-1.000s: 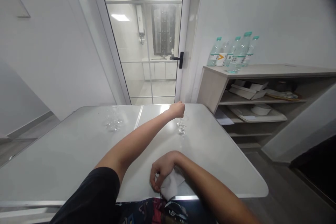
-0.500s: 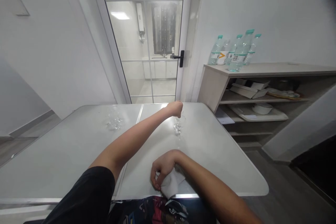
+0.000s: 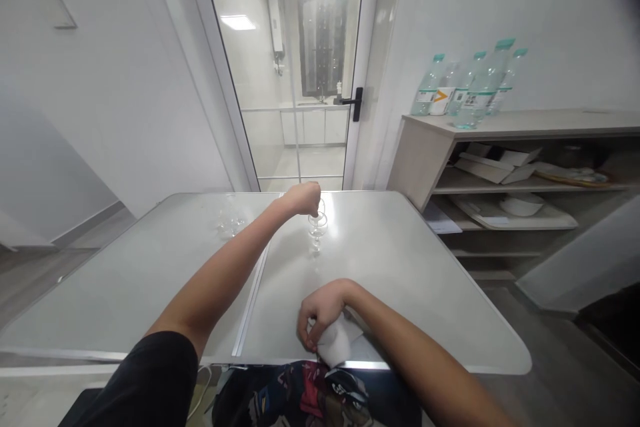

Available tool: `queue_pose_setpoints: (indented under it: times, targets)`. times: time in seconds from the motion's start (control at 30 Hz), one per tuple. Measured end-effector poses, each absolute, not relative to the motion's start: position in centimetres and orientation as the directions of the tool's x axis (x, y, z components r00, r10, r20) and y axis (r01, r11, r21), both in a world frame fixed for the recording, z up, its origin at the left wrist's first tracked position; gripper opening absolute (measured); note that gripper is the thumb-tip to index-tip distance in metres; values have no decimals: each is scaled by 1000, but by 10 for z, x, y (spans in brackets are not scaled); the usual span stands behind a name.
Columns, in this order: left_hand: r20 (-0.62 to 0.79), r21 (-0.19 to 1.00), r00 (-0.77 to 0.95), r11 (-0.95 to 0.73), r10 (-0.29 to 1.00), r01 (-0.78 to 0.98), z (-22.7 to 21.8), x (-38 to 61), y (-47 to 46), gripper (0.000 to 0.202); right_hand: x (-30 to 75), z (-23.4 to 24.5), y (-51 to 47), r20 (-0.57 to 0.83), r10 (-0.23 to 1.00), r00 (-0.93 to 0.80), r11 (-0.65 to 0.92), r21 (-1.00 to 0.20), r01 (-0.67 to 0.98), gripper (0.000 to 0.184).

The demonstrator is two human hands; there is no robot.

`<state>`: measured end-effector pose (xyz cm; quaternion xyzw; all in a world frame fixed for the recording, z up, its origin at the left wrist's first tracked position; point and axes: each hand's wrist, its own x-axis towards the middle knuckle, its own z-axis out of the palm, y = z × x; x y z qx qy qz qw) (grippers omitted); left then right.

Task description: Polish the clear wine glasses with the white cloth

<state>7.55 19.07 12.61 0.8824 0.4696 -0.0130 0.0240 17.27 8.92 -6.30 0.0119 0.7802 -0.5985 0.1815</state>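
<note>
My left hand (image 3: 305, 199) stretches far across the white table (image 3: 400, 280), its fingers closed at the top of a clear stemmed glass (image 3: 317, 228). Round rims show just below the fingertips; whether a second glass stands behind is hard to tell. Near the front edge, my right hand (image 3: 325, 310) curls over a crumpled white cloth or tissue (image 3: 336, 343), fingers bent around it. Left of the seam, partly behind my left forearm, several clear glass pieces (image 3: 231, 221) stand together, their shapes blurred.
A metal seam (image 3: 250, 310) crosses the tabletop. Beyond the table is a glass door with a black handle (image 3: 357, 103). On the right, a shelf unit (image 3: 425, 147) bears several plastic bottles (image 3: 480, 97), with boxes and a tray (image 3: 543, 217) on its shelves.
My left hand has moved left with the glass, nearer the seam. My right hand stays on the white cloth. The view has shifted slightly.
</note>
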Motion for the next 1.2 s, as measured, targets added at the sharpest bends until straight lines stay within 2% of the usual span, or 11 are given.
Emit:
queue_pose_setpoints:
  times: [0.17,0.5,0.7,0.87,1.2]
  targets:
    - [-35,-10,438,-439,898,899,137,22,169,15,174,-65,88,-274,-191,-942,237,-945,227,17]
    - [-41,68,98,-95,994,993,133,-92,130,14,176,-66,87,-303,-180,-936,254,-933,254,18]
    - [-74,51,-88,92,993,994,126,-138,123,10,177,-66,87,-328,-166,-930,259,-924,280,17]
    - [-55,103,-221,225,974,969,117,-165,127,12,176,-64,85,-338,-163,-927,222,-928,300,15]
    - [-41,91,-351,354,935,931,102,-194,151,18,176,-59,85,-337,-166,-927,225,-928,297,15]
